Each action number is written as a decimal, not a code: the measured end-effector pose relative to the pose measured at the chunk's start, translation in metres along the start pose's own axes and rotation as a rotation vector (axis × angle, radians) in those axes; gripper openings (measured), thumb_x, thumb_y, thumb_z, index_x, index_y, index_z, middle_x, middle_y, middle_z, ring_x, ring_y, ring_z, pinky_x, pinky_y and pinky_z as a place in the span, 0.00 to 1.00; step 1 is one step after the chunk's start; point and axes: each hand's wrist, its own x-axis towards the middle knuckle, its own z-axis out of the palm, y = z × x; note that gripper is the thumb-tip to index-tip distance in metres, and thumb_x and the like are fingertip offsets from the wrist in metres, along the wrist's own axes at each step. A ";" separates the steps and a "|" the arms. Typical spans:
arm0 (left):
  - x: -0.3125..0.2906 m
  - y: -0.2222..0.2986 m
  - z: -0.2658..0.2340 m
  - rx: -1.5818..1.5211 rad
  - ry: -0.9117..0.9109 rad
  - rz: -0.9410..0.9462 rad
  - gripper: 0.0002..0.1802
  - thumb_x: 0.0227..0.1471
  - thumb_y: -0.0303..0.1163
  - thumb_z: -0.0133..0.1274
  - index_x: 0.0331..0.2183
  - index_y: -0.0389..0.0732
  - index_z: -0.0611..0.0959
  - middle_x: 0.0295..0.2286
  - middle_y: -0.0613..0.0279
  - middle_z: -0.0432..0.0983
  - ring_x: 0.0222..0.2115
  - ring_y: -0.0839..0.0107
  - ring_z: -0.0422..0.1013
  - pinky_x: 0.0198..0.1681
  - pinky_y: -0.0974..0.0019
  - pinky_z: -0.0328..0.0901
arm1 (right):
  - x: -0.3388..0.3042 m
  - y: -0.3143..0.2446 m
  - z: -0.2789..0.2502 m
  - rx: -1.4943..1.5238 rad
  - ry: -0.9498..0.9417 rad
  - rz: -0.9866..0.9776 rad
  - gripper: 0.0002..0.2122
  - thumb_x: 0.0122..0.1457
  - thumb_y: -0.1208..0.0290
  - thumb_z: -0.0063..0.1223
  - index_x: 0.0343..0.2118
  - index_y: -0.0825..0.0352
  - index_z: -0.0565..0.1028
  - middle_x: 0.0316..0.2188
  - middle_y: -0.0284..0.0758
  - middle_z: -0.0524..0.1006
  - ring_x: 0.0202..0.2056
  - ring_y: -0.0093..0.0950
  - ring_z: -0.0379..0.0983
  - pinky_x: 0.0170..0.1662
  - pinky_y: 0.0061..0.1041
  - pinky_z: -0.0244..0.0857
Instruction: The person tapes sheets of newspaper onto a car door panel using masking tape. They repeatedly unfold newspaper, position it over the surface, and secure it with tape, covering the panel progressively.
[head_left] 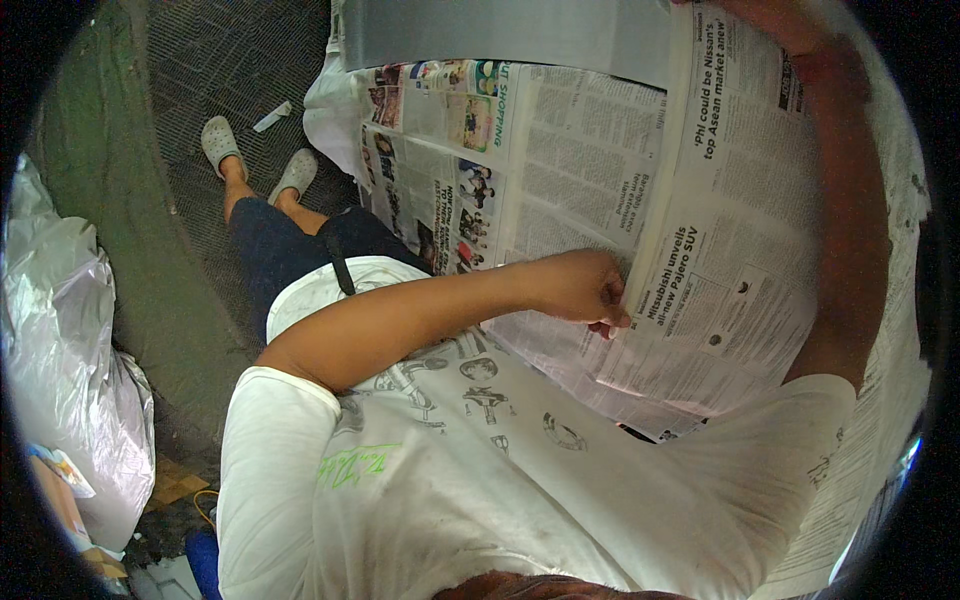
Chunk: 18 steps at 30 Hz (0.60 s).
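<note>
Sheets of newspaper with print and colour pictures lie spread in front of me. A pale narrow strip runs along one sheet's edge, from the top of the view down to my left hand; whether it is tape or a fold I cannot tell. My left hand reaches across my body, its fingers pinched on the newspaper at that strip's near end. Up at the top right, my right hand is by the strip's far end, blurred and partly cut off, so its grip is hidden.
A smooth grey panel lies at the far side over the newspaper. White cloth or plastic hangs at the left edge of the work surface. Crumpled silvery plastic stands at the left. On the dark floor lies a small white scrap near my clogs.
</note>
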 end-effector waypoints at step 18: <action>0.001 -0.012 0.005 0.145 -0.080 -0.059 0.15 0.60 0.42 0.67 0.32 0.41 0.94 0.28 0.60 0.90 0.29 0.68 0.85 0.38 0.62 0.76 | -0.002 -0.047 -0.012 0.183 -0.147 0.232 0.37 0.47 0.67 0.82 0.61 0.65 0.73 0.61 0.44 0.75 0.65 0.42 0.71 0.68 0.41 0.68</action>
